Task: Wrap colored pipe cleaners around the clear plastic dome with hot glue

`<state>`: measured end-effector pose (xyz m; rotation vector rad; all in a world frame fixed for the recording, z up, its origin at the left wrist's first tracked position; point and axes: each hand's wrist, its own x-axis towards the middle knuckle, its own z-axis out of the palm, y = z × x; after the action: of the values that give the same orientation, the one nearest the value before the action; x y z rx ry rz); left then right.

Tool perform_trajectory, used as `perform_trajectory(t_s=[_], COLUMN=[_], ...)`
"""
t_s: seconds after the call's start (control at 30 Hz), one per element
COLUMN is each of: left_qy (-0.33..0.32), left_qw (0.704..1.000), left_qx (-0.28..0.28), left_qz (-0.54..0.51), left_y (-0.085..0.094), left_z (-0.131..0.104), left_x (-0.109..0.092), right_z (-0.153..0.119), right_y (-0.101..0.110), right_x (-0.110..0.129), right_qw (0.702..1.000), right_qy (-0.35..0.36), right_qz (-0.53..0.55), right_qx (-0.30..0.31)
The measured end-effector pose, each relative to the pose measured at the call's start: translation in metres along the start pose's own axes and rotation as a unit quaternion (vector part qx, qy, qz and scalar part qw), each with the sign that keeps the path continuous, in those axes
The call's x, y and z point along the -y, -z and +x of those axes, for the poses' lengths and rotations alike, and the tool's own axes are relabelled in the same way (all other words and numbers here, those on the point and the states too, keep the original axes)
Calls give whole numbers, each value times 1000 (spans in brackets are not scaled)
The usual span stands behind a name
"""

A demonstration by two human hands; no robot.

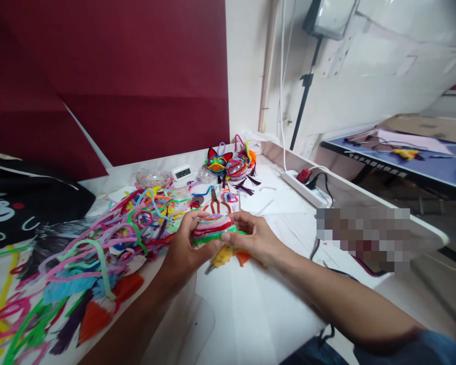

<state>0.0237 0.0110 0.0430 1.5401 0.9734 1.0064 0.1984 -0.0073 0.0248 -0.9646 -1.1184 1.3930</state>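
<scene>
Between my two hands is a rounded piece wrapped in bands of fuzzy pipe cleaner (pixel 213 226), green at the bottom, then red, pink and white. My left hand (pixel 192 241) grips its left side, thumb at the lower edge. From the right, my right hand (pixel 253 234) closes on it, its thumb pressing the green band. A yellow hot glue gun (pixel 223 256) lies just below on the white table, its metal nozzle pointing to the lower left. Past the piece are pliers with orange handles (pixel 215 203).
A tangled heap of coloured pipe cleaners (pixel 137 223) covers the left side, with tassels (pixel 95 317) at its front. Finished decorated balls (pixel 237 167) and a small digital clock (pixel 182 173) stand at the back. A power strip (pixel 307 188) runs along the right raised edge.
</scene>
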Motion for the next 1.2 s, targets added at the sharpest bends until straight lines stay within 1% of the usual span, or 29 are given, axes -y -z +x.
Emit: perform_trajectory(t_s=[0.23,0.47,0.6,0.83,1.0,1.13,1.2], left_qy=[6,4,9,11,10,15,12], left_qw=[1000,1000,1000,1000,1000,999,999], left_qx=[-9,-9,-8,2,-10,-22,-27], left_qz=[-1,-4,-20,-27,-12,-29,-35], left_y=[0,4,4,2,2,2,3], left_z=[0,1,0,-1,-1,0,1], left_x=[1,2,3,1,3,3,2], right_z=[0,-1,-2,-2,-3,-4,-4], right_y=[2,4,4,4,4,5,6], right_x=[-1,3,2,-2,-2,-2,-1], right_qw=[1000,998,996,996,993,994,993], right_qy=[0,2,22,26,36,40,41], right_qz=[-1,-59,-86,-82,-109,-99,-107], right_qx=[18,23,21,27,15,26,20])
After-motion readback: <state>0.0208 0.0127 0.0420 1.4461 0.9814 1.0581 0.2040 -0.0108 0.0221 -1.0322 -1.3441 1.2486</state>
